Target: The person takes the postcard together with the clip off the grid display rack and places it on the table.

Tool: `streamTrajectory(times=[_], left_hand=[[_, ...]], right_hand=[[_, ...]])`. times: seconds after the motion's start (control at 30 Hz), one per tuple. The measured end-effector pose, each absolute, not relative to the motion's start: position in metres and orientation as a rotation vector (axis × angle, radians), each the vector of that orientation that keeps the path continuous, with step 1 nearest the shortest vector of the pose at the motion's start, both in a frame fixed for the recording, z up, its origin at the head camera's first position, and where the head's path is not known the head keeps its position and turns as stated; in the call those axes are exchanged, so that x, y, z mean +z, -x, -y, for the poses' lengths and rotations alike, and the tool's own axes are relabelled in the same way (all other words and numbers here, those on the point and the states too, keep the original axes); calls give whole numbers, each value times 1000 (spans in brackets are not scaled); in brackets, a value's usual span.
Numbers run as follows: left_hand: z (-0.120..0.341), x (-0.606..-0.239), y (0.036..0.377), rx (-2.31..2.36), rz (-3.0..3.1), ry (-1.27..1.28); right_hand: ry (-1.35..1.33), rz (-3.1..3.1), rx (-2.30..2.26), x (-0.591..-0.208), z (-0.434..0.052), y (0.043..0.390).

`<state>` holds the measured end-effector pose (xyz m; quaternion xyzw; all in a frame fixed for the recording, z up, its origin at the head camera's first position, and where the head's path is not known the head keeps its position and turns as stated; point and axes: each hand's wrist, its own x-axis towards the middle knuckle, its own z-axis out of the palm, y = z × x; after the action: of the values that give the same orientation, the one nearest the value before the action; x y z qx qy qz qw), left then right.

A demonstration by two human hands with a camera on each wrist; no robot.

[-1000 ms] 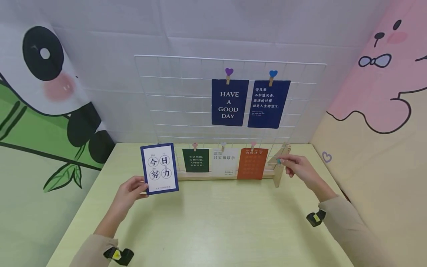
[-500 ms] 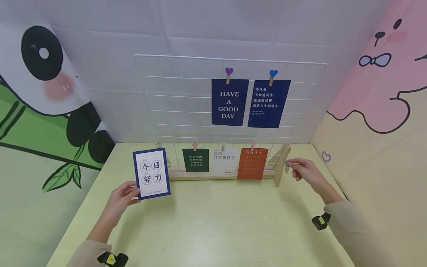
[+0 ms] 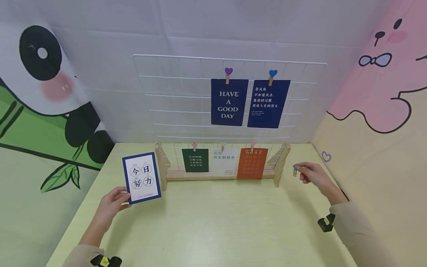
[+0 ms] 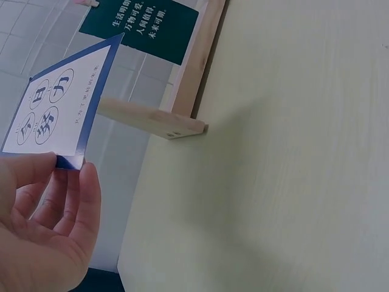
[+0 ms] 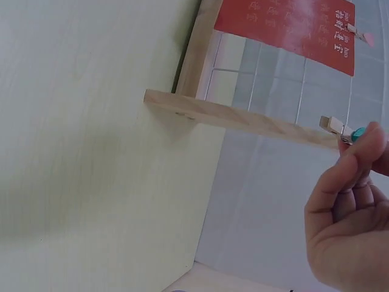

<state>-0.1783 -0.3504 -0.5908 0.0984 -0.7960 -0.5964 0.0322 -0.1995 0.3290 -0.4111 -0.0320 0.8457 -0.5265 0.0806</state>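
Note:
My left hand (image 3: 112, 205) pinches a white card with a blue border (image 3: 141, 178) by its lower left corner, holding it raised to the left of the rack. In the left wrist view the thumb lies on the face of the card (image 4: 58, 106) and the fingers are behind it. Right of the rack, my right hand (image 3: 315, 178) pinches a small wooden clothespin (image 3: 295, 171) with a teal top between thumb and forefinger. The right wrist view shows the wooden end of the clothespin (image 5: 331, 125) pointing away from the fingertips.
A white wire grid (image 3: 180, 85) stands in a wooden base (image 3: 200, 178) at the back of the table. Two navy cards, one being the HAVE A GOOD DAY card (image 3: 229, 102), hang high. Below hang a green card (image 3: 195, 160), a white card (image 3: 225, 162) and an orange card (image 3: 252, 164).
My left hand has moved left and down with the blue-bordered card, away from the rack. My right hand has drawn right and slightly down with the clothespin. The hung cards stay put.

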Motion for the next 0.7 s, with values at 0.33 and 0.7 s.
streamTrajectory(times=[0.33, 0.7], left_hand=[[366, -589, 168, -1807, 2475, -385], [374, -586, 155, -1792, 2454, -461]], right_hand=[[50, -2550, -1495, -423, -348, 200], [-53, -2604, -1385, -442, -369, 201]])
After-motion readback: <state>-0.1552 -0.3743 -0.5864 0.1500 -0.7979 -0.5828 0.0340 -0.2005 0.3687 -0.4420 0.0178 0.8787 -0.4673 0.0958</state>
